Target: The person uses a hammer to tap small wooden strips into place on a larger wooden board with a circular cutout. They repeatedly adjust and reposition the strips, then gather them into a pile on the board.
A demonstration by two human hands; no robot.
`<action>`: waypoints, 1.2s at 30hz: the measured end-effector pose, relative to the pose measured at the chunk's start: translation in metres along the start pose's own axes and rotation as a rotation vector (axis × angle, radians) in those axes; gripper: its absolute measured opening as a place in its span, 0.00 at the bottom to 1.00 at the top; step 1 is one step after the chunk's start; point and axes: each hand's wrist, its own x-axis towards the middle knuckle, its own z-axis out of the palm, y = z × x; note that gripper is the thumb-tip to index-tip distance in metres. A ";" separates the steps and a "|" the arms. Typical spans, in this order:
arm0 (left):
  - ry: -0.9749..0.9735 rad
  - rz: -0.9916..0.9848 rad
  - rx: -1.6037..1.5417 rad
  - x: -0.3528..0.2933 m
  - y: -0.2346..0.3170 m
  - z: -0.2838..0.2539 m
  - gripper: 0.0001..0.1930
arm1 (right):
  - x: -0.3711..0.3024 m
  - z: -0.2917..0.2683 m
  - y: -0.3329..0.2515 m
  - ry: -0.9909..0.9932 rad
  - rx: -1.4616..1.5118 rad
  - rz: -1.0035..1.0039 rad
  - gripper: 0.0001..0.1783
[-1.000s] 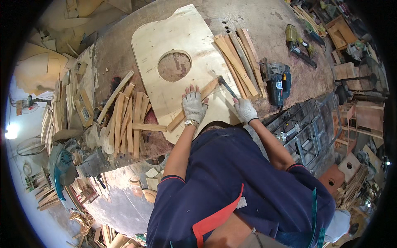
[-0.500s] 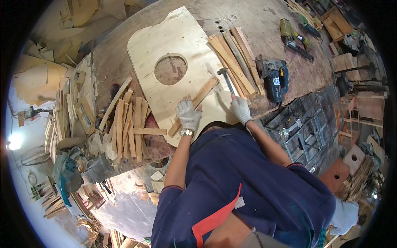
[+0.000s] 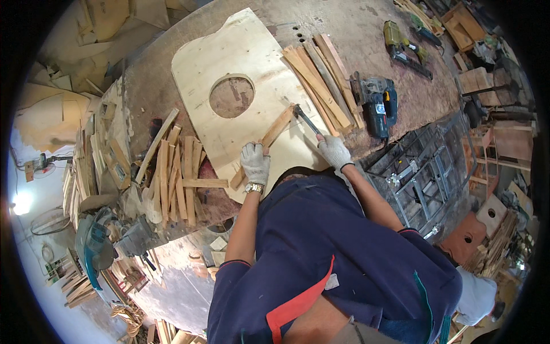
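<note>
A heap of wooden strips (image 3: 177, 175) lies left of the pale plywood panel (image 3: 252, 63) with its round hole. The gloved left hand (image 3: 255, 164) presses flat, fingers together, on a wooden slat (image 3: 264, 143) lying on that panel. The right hand (image 3: 334, 151) is clenched round a hammer (image 3: 305, 119), its head at the slat's far end, near a dark jigsaw (image 3: 377, 106).

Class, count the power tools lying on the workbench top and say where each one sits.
2. A dark jigsaw lies beside the slat stack, right of the plywood panel. A yellow-green drill lies farther back, near the bench's far right edge. Others may be hidden in the clutter.
</note>
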 end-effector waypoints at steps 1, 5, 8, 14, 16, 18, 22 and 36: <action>0.002 0.007 0.000 0.001 -0.002 0.001 0.20 | 0.001 -0.004 -0.005 -0.015 0.038 0.048 0.27; 0.009 0.019 -0.009 -0.002 -0.004 0.004 0.21 | -0.013 -0.010 -0.022 0.104 0.226 0.024 0.27; 0.027 0.034 0.002 -0.003 -0.002 0.005 0.20 | -0.016 -0.007 -0.020 0.180 0.241 0.032 0.28; -0.021 0.083 0.028 0.007 -0.013 -0.001 0.14 | 0.005 -0.002 -0.001 0.066 0.175 0.058 0.30; -0.049 0.092 -0.001 0.013 -0.018 -0.002 0.12 | 0.011 -0.012 -0.012 0.132 0.234 -0.019 0.31; -0.048 0.108 -0.044 0.017 -0.017 -0.005 0.09 | 0.016 -0.028 -0.031 0.167 0.263 -0.021 0.31; -0.064 0.132 -0.080 0.019 -0.001 -0.026 0.09 | 0.014 -0.060 -0.064 0.273 0.383 -0.081 0.31; -0.023 0.169 -0.091 0.025 -0.019 -0.008 0.06 | 0.012 -0.039 -0.077 0.447 0.171 -0.297 0.26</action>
